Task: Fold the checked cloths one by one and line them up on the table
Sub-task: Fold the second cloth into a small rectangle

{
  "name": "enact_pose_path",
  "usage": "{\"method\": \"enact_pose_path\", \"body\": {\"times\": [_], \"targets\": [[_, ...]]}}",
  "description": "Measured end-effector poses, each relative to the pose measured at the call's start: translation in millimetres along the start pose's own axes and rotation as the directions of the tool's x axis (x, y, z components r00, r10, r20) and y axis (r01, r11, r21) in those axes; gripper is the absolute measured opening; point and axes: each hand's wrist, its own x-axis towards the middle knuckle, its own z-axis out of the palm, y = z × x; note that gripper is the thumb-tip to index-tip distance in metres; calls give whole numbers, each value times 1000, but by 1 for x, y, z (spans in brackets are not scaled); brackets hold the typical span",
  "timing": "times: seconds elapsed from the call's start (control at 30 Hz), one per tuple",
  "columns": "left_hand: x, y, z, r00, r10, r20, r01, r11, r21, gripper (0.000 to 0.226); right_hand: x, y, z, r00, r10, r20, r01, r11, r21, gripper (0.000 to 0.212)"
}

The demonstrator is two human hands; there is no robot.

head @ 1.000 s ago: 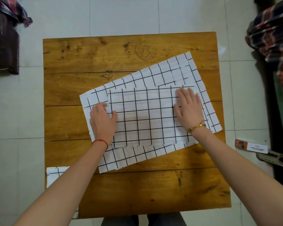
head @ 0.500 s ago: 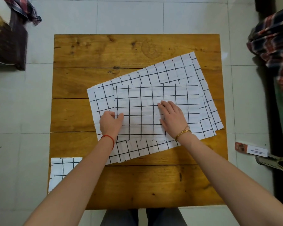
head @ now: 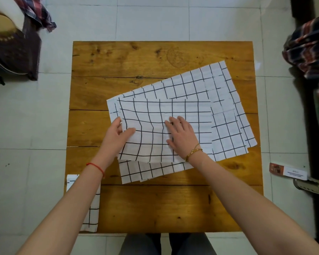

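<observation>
A half-folded white cloth with black checks [head: 155, 116] lies on top of a slanted stack of the same cloths [head: 226, 111] in the middle of the wooden table [head: 136, 57]. My left hand [head: 116, 137] pinches the top cloth's left edge, thumb on top and fingers under it, lifting that edge a little. My right hand [head: 182, 137] lies flat on the cloth's middle with straight fingers, pressing it down. A folded checked cloth [head: 90, 216] sits at the table's near left corner, partly hidden by my left forearm.
Plaid fabric [head: 309, 52] hangs at the right edge and a dark bag with plaid cloth [head: 15, 50] sits on the tiled floor at the upper left. A small box [head: 287, 172] and a shoe [head: 313, 186] lie on the floor to the right.
My right hand slid left from the cloth's right side to its middle. My left hand moved from lying on the cloth to pinching and lifting its left edge.
</observation>
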Motion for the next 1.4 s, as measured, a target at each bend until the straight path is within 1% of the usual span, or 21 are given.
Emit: {"method": "enact_pose_path", "body": {"times": [0.13, 0.17, 0.23, 0.3, 0.33, 0.43, 0.5, 0.53, 0.6, 0.67, 0.7, 0.73, 0.77, 0.83, 0.9, 0.97, 1.03, 1.1, 1.17, 1.3, 1.4], "targets": [[-12, 6, -12, 991, 73, 110, -80, 995, 55, 77, 9, -29, 6, 1000, -22, 0, 22, 1000, -18, 69], [-14, 7, -12, 986, 97, 137, -105, 993, 55, 71, 11, -35, 7, 1000, -22, -3, 22, 1000, -17, 69], [-20, 13, -6, 970, 158, 184, -171, 984, 53, 49, 13, -43, 10, 1000, -13, -3, 13, 1000, -11, 70], [-22, 18, 4, 959, 214, 187, -232, 969, 79, 41, 15, -47, 11, 1000, 3, -8, -3, 1000, -9, 70], [-23, 21, 11, 952, 240, 188, -263, 959, 104, 43, 14, -46, 10, 1000, 9, -23, -9, 1000, 4, 68], [-19, 21, 32, 942, 284, 179, -315, 931, 184, 61, 10, -36, 1, 990, 57, -126, -44, 994, 101, 55], [-18, 25, 50, 930, 301, 213, -338, 926, 169, 64, 4, -21, -7, 978, 130, -165, -102, 980, 169, 57], [-17, 27, 59, 921, 310, 235, -352, 922, 159, 64, 1, -13, -11, 966, 181, -184, -141, 967, 213, 52], [-16, 29, 76, 912, 305, 275, -355, 922, 154, 65, -5, 5, -18, 928, 324, -183, -234, 890, 391, 35], [-14, 28, 92, 911, 267, 315, -324, 934, 147, 69, -11, 19, -27, 866, 488, -108, -316, 703, 637, 24], [-13, 26, 98, 908, 244, 340, -304, 943, 138, 71, -13, 24, -31, 833, 551, -61, -347, 604, 718, 28], [-12, 23, 104, 906, 222, 361, -288, 947, 139, 74, -15, 28, -33, 802, 597, -29, -369, 533, 761, 34], [-11, 20, 108, 904, 208, 374, -281, 948, 151, 74, -16, 32, -34, 778, 628, -8, -384, 487, 785, 41], [-8, 13, 113, 907, 205, 367, -289, 938, 190, 72, -19, 37, -35, 764, 646, 5, -399, 466, 790, 49], [-5, 4, 112, 917, 234, 324, -319, 916, 242, 65, -18, 42, -33, 778, 628, 13, -412, 495, 765, 43], [-1, -4, 105, 913, 303, 274, -387, 856, 343, 58, -16, 47, -30, 792, 610, 28, -435, 530, 728, 27], [5, -9, 93, 895, 381, 233, -447, 769, 458, 55, -14, 51, -28, 795, 606, 29, -454, 562, 691, 18], [12, -10, 82, 873, 442, 206, -475, 677, 562, 55, -11, 53, -25, 791, 611, 32, -470, 573, 671, 15], [22, -8, 74, 859, 466, 212, -477, 580, 660, 58, -8, 56, -24, 784, 619, 45, -483, 564, 670, 15], [43, -6, 64, 859, 419, 294, -455, 362, 813, 68, -1, 61, -24, 791, 607, 75, -510, 587, 629, 16], [53, -7, 61, 882, 328, 339, -428, 255, 867, 73, 0, 63, -23, 810, 579, 92, -516, 632, 578, 17]]}}
